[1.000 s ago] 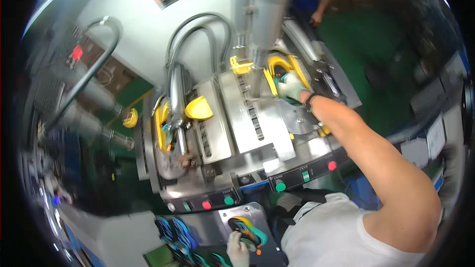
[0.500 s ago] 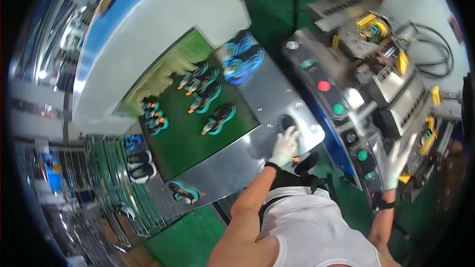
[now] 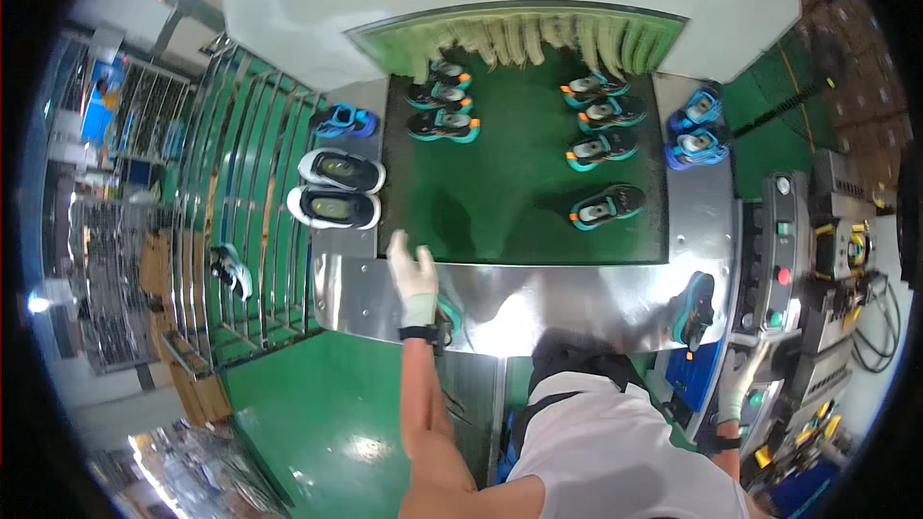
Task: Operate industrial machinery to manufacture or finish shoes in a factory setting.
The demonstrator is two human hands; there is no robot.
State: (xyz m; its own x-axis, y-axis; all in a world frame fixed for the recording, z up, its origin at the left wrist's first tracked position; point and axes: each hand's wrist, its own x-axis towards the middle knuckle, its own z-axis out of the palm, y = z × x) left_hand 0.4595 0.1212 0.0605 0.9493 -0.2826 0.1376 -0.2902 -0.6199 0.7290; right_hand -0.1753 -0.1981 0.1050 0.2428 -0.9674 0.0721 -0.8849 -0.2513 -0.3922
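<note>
My left hand [image 3: 411,274], in a white glove, hovers over the metal front ledge with its fingers stretched out and nothing in them. Partly hidden under its wrist is a teal-soled shoe [image 3: 450,317]. My right hand [image 3: 736,389], also gloved, is beside the control panel [image 3: 775,274], fingers extended and seemingly holding nothing. At the ledge's right end lies a dark shoe with a teal sole [image 3: 694,311]. On the green conveyor belt [image 3: 510,202], similar black-and-teal shoes with orange tabs form a left row [image 3: 444,125] and a right row [image 3: 608,207].
Strip curtains [image 3: 519,38] hang at the white machine's opening. Blue shoes [image 3: 696,149] sit on the right side ledge. White-soled dark shoes [image 3: 335,207] and a blue shoe [image 3: 344,121] line the left one. A metal rack [image 3: 245,211] stands at left, a shoe on it.
My view has turned toward the left. My left hand has let go of the shoe at the ledge's right end and moved to the left end. My right hand remains near the control panel.
</note>
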